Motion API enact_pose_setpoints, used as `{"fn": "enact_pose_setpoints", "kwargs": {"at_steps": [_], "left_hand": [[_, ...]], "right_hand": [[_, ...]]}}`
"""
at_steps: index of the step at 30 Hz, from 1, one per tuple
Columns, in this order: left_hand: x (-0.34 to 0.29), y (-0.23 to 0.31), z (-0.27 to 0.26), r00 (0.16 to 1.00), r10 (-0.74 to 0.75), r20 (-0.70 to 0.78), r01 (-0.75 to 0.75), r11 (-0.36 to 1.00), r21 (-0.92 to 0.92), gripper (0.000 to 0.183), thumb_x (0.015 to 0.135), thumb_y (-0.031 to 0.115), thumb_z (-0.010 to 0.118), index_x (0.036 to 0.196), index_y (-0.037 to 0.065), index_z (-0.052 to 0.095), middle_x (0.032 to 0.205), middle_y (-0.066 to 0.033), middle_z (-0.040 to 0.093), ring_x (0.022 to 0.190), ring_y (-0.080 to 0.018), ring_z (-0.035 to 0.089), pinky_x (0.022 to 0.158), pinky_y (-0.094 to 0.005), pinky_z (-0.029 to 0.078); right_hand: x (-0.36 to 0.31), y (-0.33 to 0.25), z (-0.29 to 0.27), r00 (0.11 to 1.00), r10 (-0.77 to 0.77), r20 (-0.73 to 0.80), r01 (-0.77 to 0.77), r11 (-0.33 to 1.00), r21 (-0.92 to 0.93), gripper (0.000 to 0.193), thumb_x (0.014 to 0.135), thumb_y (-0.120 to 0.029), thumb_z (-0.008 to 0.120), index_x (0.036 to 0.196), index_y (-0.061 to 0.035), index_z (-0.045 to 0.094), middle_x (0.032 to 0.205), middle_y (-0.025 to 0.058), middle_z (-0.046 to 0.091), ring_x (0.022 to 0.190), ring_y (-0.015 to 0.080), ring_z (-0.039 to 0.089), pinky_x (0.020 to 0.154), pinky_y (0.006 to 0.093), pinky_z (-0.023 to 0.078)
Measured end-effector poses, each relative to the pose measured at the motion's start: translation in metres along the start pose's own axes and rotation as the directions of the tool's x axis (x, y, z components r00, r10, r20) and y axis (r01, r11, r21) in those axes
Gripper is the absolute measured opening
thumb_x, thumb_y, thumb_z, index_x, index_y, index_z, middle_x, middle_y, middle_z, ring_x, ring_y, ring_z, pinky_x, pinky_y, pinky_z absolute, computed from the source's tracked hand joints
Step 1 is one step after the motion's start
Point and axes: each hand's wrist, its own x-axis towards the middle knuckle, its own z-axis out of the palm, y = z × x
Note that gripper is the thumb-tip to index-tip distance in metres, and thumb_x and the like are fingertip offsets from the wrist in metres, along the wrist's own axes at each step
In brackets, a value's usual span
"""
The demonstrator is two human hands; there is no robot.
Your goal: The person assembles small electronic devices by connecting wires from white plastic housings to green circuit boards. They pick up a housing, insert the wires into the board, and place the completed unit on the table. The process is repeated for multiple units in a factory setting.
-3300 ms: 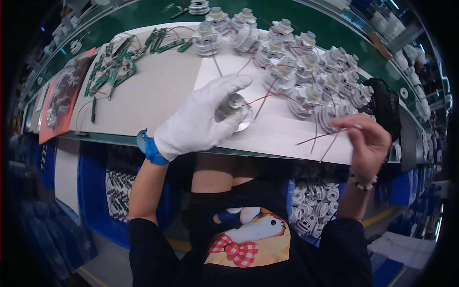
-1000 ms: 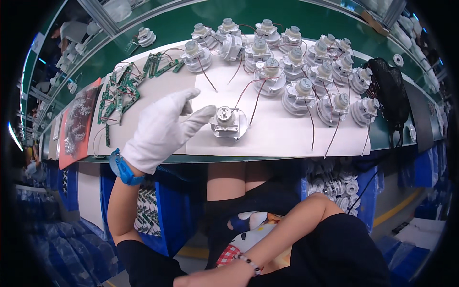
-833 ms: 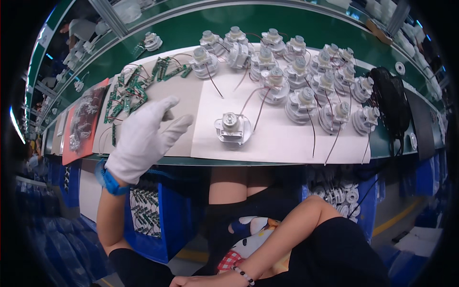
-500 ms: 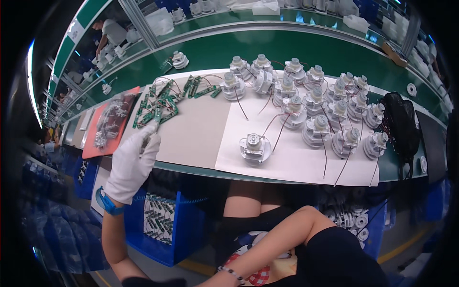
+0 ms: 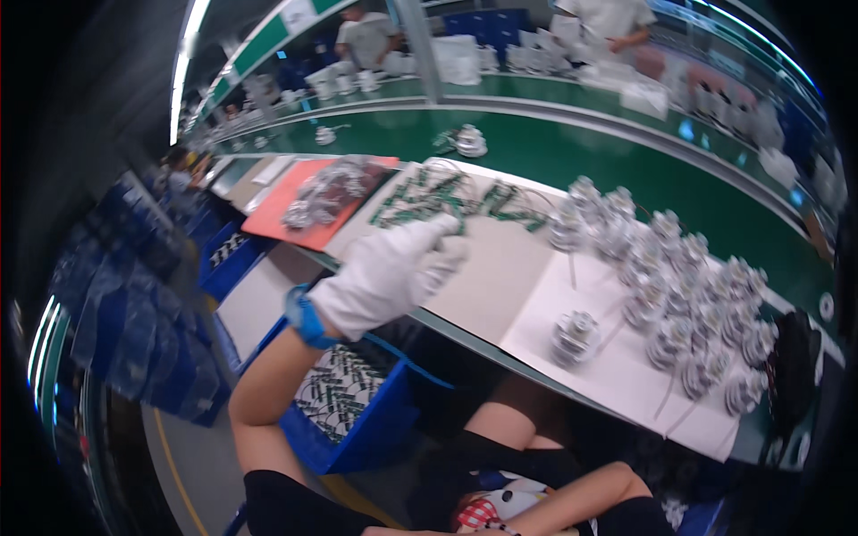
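Note:
My left hand (image 5: 384, 277), in a white glove with a blue wristband, is held over the near edge of the work mat. Its fingers are pinched on a small green circuit board (image 5: 461, 223), blurred and partly hidden at the fingertips. Just beyond lies a loose pile of narrow green circuit boards (image 5: 416, 195) with thin wires. My right forearm lies across my lap. Only a sliver of my right hand (image 5: 411, 531) shows at the lower edge, its fingers hidden. One white motor unit (image 5: 575, 338) stands apart on the white sheet.
Several white motor units (image 5: 666, 281) with trailing wires crowd the sheet's right side, beside a black bag (image 5: 794, 375). An orange mat (image 5: 268, 214) carries a clear bag of silvery parts (image 5: 331, 188). A blue bin (image 5: 357, 447) of circuit boards stands below the table. Co-workers stand across the green bench.
The view has swung left and tilted, so the table appears farther right. My left hand has shifted right relative to the circuit board pile. My right arm stays across my lap.

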Motion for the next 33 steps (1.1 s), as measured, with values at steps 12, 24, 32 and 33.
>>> {"fn": "enact_pose_setpoints", "kwargs": {"at_steps": [12,24,32,33], "left_hand": [[0.06,0.04,0.089,0.874,0.447,-0.192,-0.481,0.734,-0.479,0.044,0.066,-0.002,0.05,0.109,0.001,0.051,0.104,-0.0204,0.055,0.097,-0.0359,0.053,0.086,-0.037,0.044],[0.047,0.075,0.163,0.86,0.243,0.45,-0.115,0.949,-0.294,0.019,0.076,0.017,0.057,0.085,0.0,0.06,0.09,-0.0169,0.059,0.072,-0.033,0.058,0.067,-0.0379,0.047],[0.028,0.045,0.166,0.915,0.316,0.251,-0.122,0.809,-0.574,0.044,0.079,0.024,0.066,0.112,0.0,0.052,0.103,-0.0085,0.056,0.082,-0.0134,0.057,0.072,-0.0269,0.047],[0.021,0.043,0.168,0.918,0.217,0.333,0.081,0.718,-0.691,0.044,0.078,0.024,0.067,0.112,0.0,0.052,0.104,-0.0083,0.056,0.084,-0.0131,0.056,0.074,-0.0266,0.047]], "right_hand": [[-0.037,-0.043,-0.029,0.939,0.314,-0.144,-0.283,0.938,0.198,0.015,0.09,-0.013,0.049,0.082,-0.002,0.054,0.111,0.0176,0.043,0.081,0.0228,0.053,0.081,0.035,0.043],[-0.135,-0.042,-0.096,-0.111,-0.445,-0.889,-0.383,0.844,-0.375,0.008,0.082,-0.003,0.059,0.085,0.0042,0.06,0.065,0.0022,0.055,0.049,0.0026,0.05,0.039,0.0177,0.04],[-0.141,-0.041,-0.119,-0.095,-0.527,-0.845,-0.579,0.719,-0.384,0.005,0.076,0.0,0.061,0.075,0.0041,0.063,0.062,0.0012,0.058,0.045,-0.0009,0.044,0.04,0.0177,0.029],[-0.139,-0.043,-0.118,-0.097,-0.516,-0.851,-0.577,0.726,-0.375,0.005,0.076,0.0,0.061,0.075,0.0042,0.063,0.062,0.0014,0.058,0.044,-0.0008,0.044,0.04,0.0177,0.029]]}}
